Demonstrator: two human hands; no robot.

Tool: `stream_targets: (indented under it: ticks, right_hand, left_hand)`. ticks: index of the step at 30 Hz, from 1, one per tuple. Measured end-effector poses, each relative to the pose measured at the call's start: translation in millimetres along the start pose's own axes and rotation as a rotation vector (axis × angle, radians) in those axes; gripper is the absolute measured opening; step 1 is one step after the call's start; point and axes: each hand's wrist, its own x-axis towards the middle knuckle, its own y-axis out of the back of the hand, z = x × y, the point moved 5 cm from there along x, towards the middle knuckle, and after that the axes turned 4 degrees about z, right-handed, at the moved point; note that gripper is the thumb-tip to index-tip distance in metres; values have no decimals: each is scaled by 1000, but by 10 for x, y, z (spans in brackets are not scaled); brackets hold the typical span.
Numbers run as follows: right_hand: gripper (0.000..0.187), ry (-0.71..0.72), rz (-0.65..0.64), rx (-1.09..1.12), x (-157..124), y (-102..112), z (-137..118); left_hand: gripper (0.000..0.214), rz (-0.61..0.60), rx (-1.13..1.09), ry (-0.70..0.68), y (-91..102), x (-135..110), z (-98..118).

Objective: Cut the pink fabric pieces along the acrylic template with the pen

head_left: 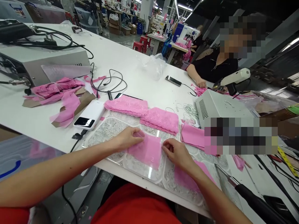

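A thin pink fabric piece point(147, 152) lies over a clear plastic tray point(153, 175) at the table's front edge. My left hand point(128, 138) pinches its upper left corner between thumb and fingers. At the right edge of the fabric, my right hand point(176, 151) has its fingertips pressed together; whether the edge is between them is hidden. Under my right forearm lies another pink piece point(187, 179). Just beyond my hands are two stacks of pink lace-edged fabric, the left stack point(127, 105) and the right stack point(160, 120). A plain pink stack point(193, 135) sits farther right.
A white power bank point(90, 115) with a cable is left of the tray. Pink scraps point(67, 102) lie by a grey machine box point(53, 60). At right are another grey box point(221, 107) and a black-handled tool with a metal tip point(247, 193). A co-worker point(215, 63) sits opposite.
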Motion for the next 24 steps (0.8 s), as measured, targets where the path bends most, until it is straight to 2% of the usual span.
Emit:
stream_targets:
  ticks: [4, 8, 15, 18, 20, 22, 24]
  right_hand:
    - [15, 12, -4, -5, 59, 10, -52]
    - [14, 20, -2, -12, 166, 74, -91]
    - [14, 12, -34, -50, 372, 53, -201]
    - [10, -4, -5, -69, 376, 49, -200]
    - [12, 14, 36, -65, 327, 61, -201]
    - [12, 109, 71, -38, 247, 61, -230]
    - [13, 244, 79, -14, 157, 33, -268]
  left_hand:
    - [29, 89, 211, -114, 86, -16, 35]
    - [42, 191, 394, -210, 178, -90, 80]
    - [47, 229, 643, -329, 250, -171, 118]
    - [46, 249, 732, -370, 269, -196, 107]
    - [45, 261, 780, -444, 257, -238, 124]
    - [43, 197, 849, -615, 180, -303, 163]
    - [43, 21, 908, -798, 66, -376, 168]
